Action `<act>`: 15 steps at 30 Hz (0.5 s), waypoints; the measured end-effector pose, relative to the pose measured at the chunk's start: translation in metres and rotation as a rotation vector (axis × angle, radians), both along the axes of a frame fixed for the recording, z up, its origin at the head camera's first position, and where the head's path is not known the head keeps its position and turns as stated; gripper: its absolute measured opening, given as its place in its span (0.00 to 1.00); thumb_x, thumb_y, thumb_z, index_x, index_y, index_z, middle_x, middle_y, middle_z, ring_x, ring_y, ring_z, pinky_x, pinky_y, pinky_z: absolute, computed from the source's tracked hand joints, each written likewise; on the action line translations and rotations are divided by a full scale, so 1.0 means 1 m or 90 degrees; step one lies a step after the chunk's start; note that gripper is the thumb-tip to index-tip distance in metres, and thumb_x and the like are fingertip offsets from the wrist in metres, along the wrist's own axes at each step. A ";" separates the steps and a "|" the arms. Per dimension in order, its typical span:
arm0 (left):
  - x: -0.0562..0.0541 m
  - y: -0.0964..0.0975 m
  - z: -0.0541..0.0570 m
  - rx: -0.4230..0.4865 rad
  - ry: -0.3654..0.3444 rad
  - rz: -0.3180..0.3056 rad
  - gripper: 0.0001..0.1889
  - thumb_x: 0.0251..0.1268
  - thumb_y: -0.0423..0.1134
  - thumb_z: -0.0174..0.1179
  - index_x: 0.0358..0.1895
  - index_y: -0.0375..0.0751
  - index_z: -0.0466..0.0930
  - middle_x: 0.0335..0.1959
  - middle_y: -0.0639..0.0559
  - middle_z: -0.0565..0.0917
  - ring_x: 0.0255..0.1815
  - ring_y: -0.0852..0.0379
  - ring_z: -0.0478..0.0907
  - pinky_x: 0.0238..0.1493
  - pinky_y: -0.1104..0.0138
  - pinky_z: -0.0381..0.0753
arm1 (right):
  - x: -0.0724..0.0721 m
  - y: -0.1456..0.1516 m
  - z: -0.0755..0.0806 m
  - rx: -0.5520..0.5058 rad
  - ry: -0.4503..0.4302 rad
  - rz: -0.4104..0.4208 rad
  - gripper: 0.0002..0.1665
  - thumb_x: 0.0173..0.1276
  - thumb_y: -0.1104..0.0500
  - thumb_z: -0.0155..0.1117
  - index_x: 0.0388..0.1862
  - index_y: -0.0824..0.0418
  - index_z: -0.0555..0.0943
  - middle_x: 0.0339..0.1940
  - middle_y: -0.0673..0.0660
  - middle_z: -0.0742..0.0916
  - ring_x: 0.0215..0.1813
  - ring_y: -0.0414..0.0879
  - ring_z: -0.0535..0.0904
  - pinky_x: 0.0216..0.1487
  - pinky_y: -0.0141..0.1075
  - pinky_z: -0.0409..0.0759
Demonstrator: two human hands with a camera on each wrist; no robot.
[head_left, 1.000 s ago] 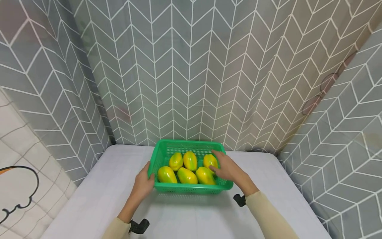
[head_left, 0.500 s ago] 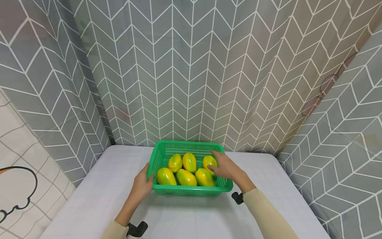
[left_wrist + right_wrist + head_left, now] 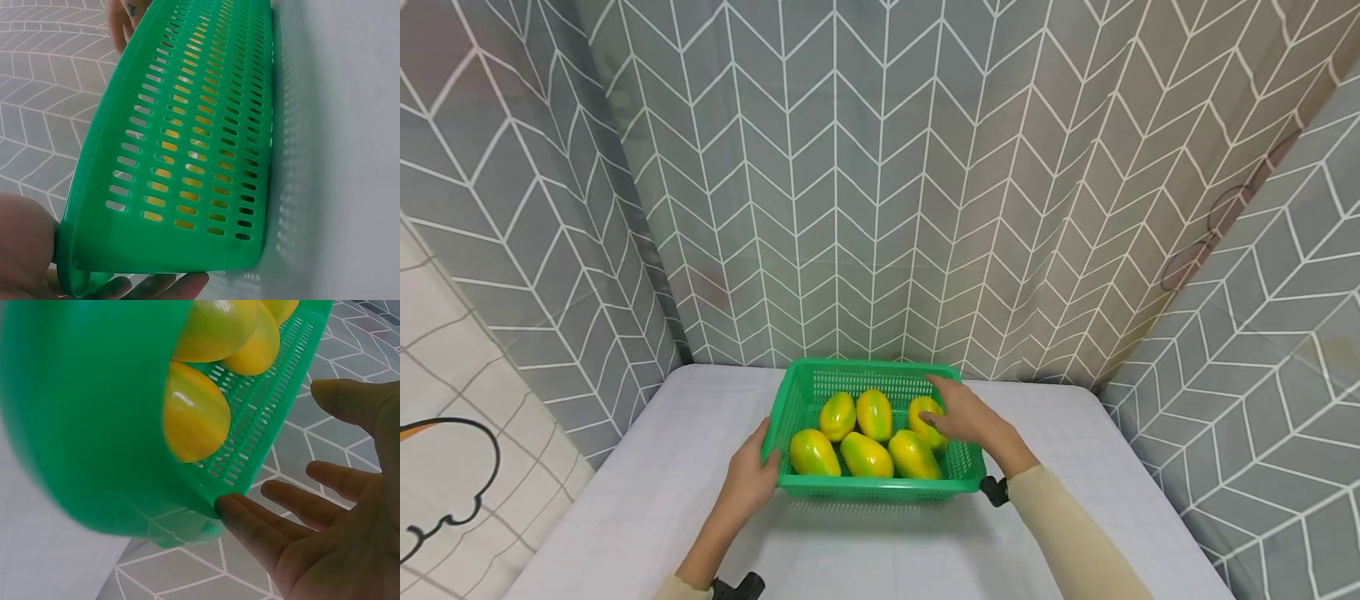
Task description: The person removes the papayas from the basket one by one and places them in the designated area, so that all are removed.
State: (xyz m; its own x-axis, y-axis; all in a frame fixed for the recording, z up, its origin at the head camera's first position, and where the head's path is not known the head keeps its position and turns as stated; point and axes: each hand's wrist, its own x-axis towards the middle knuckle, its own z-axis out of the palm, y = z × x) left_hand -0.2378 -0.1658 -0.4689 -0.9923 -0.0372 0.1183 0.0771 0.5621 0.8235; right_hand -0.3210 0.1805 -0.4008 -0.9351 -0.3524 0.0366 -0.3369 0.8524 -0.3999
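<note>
Green basket point(image 3: 880, 487) of papayas sits mid-counter point(image 3: 625, 517). Left hand point(image 3: 748, 479) grips its left near corner. Right hand point(image 3: 966, 417), fingers spread and relaxed, hovers over the right-rear papaya point(image 3: 922, 417), closest reach.

no legible txt, labels, brands or nos. anywhere

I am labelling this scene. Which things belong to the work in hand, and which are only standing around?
In use: green basket; six yellow-green papayas inside it; left hand gripping its corner; right hand open over its right side.

Standing around: white table; grey chevron curtain.
</note>
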 end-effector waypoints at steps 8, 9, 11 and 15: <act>0.013 -0.003 -0.002 -0.007 0.000 0.007 0.33 0.81 0.29 0.47 0.82 0.19 0.48 0.83 0.21 0.56 0.84 0.25 0.55 0.81 0.35 0.61 | 0.000 -0.006 0.003 0.010 -0.015 0.007 0.42 0.77 0.52 0.67 0.82 0.66 0.64 0.80 0.68 0.75 0.81 0.65 0.71 0.80 0.63 0.72; 0.014 -0.003 -0.003 -0.006 0.002 0.008 0.33 0.81 0.28 0.47 0.81 0.19 0.48 0.82 0.21 0.56 0.84 0.25 0.55 0.81 0.35 0.61 | 0.000 -0.007 0.003 0.013 -0.014 0.009 0.42 0.77 0.52 0.67 0.82 0.66 0.65 0.80 0.68 0.75 0.80 0.65 0.71 0.80 0.62 0.72; 0.018 -0.004 -0.003 -0.008 0.006 0.009 0.33 0.80 0.28 0.47 0.81 0.19 0.49 0.82 0.21 0.56 0.84 0.25 0.55 0.81 0.35 0.62 | -0.001 -0.007 0.004 0.019 -0.015 0.012 0.41 0.77 0.52 0.67 0.82 0.67 0.65 0.79 0.67 0.75 0.80 0.65 0.72 0.80 0.62 0.72; 0.023 -0.005 -0.002 -0.007 0.017 0.008 0.33 0.80 0.28 0.48 0.81 0.18 0.49 0.82 0.21 0.57 0.84 0.25 0.56 0.80 0.35 0.63 | -0.003 -0.008 0.003 0.017 -0.019 0.011 0.41 0.77 0.53 0.67 0.81 0.66 0.66 0.79 0.67 0.76 0.79 0.65 0.72 0.80 0.62 0.72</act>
